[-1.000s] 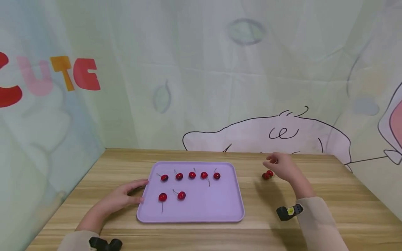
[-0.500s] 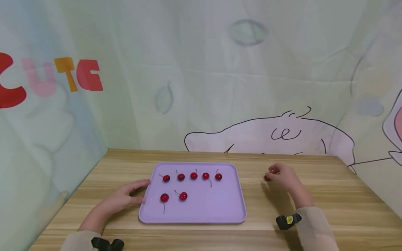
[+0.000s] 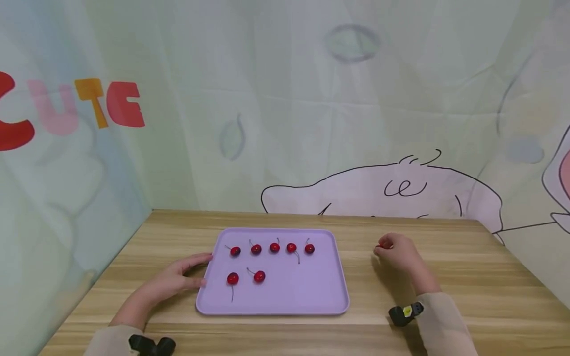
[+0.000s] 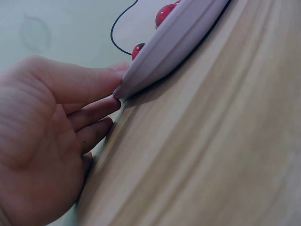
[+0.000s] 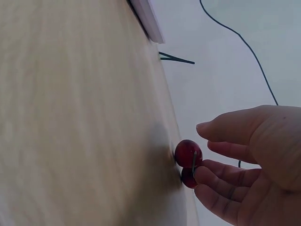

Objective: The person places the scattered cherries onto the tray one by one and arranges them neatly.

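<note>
Right hand (image 5: 249, 160) fingers curled beside two cherries (image 5: 188, 154) near table (image 3: 467, 277) right edge, grip unclear. Cherries light, soft, bruisable; best pinched by stem. Left hand (image 3: 171, 282) flat, steadying tray (image 3: 285, 306) left edge.

The right hand (image 3: 398, 251) comes down from where it hovered above the table (image 3: 467, 277) a second ago and now sits low on the wood, its fingers (image 5: 221, 172) closed in around the two loose cherries (image 5: 189, 153). From above, those cherries, plainly in view before beside the hand, are now almost covered by it, with only a sliver of red showing at the fingertips. The wrist view shows the fingertips touching the fruit and a stem lying against a finger. The forearm draws in slightly toward the person.
</note>
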Action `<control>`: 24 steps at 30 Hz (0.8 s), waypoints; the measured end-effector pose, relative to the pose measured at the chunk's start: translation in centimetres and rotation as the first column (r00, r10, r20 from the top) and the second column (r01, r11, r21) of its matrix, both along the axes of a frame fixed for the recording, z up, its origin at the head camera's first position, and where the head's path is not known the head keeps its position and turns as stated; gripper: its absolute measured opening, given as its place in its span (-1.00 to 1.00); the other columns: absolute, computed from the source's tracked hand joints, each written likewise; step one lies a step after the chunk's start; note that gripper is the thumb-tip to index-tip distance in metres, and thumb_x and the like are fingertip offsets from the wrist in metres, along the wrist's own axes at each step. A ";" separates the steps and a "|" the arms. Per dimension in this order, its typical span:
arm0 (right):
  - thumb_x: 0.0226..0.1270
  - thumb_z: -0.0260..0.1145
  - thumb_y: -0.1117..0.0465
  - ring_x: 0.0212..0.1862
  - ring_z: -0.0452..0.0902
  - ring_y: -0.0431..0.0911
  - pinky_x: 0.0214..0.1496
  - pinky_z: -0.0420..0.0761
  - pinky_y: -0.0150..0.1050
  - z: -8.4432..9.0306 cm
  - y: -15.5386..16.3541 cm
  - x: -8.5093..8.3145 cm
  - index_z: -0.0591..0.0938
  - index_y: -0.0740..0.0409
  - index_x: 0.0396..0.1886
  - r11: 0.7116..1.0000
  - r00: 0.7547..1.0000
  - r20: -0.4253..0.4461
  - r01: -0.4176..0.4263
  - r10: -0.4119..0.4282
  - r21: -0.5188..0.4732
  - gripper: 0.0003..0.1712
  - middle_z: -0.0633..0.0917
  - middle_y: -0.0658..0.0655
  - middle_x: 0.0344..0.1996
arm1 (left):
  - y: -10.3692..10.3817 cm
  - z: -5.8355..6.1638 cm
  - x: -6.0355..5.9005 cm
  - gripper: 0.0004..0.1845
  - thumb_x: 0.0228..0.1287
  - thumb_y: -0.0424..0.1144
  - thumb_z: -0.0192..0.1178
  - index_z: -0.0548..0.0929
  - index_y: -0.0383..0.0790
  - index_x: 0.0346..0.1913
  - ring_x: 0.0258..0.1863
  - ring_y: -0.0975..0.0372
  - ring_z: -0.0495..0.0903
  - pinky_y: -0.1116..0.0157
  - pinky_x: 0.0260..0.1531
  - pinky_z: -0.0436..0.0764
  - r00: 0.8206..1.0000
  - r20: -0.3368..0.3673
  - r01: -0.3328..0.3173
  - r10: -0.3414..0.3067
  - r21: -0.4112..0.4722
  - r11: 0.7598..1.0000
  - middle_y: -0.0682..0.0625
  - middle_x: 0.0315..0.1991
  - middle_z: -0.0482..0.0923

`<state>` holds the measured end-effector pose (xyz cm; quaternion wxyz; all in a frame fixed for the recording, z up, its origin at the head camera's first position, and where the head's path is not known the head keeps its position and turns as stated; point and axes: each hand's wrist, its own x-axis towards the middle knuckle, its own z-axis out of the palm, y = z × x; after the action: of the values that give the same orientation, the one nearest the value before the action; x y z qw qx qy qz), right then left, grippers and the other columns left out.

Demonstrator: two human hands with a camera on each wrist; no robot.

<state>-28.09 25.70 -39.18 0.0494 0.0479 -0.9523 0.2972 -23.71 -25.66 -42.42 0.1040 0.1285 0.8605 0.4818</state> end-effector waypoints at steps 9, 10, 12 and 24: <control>0.29 0.30 0.23 -0.26 0.52 0.00 -0.21 0.60 -0.10 -0.7 0.0 -0.4 0.59 0.36 -0.16 1.000 0.997 0.075 0.019 -0.018 -0.004 -0.74 0.64 0.22 -0.29 | 0.0 0.0 0.0 -0.27 0.16 -0.21 0.34 0.34 -0.41 0.36 0.41 -0.31 0.02 -0.32 0.29 0.06 0.999 -0.027 0.018 -0.018 -0.009 1.000 -0.39 0.41 0.16; 0.29 0.29 0.23 -0.25 0.52 0.01 -0.21 0.61 -0.10 -0.7 0.0 -0.4 0.59 0.37 -0.15 1.000 0.997 0.077 0.019 -0.019 -0.006 -0.74 0.64 0.23 -0.29 | 0.0 0.0 -0.1 -0.27 0.16 -0.21 0.34 0.34 -0.41 0.35 0.41 -0.31 0.02 -0.31 0.30 0.06 0.999 -0.030 0.015 -0.015 -0.011 1.000 -0.39 0.40 0.17; 0.30 0.29 0.23 -0.25 0.51 0.01 -0.21 0.61 -0.10 -0.7 0.0 -0.4 0.58 0.37 -0.15 1.000 0.997 0.078 0.018 -0.017 -0.009 -0.74 0.63 0.23 -0.28 | 0.0 0.0 -0.1 -0.27 0.15 -0.22 0.34 0.34 -0.41 0.35 0.41 -0.30 0.02 -0.31 0.30 0.06 0.999 -0.031 0.013 -0.014 -0.009 1.000 -0.39 0.40 0.17; 0.28 0.29 0.25 -0.30 0.48 -0.01 -0.28 0.57 -0.17 -0.9 0.0 -0.3 0.57 0.35 -0.19 1.000 0.997 0.070 0.027 -0.027 0.002 -0.77 0.61 0.20 -0.34 | 0.1 0.3 0.0 -0.25 0.16 -0.13 0.34 0.34 -0.34 0.38 0.43 -0.28 -0.02 -0.31 0.31 0.03 1.000 0.007 -0.002 0.002 -0.027 1.000 -0.34 0.43 0.14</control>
<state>-28.43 25.65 -40.04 0.0202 0.0246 -0.9542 0.2976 -23.72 -25.55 -42.09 0.1084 0.1244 0.8668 0.4705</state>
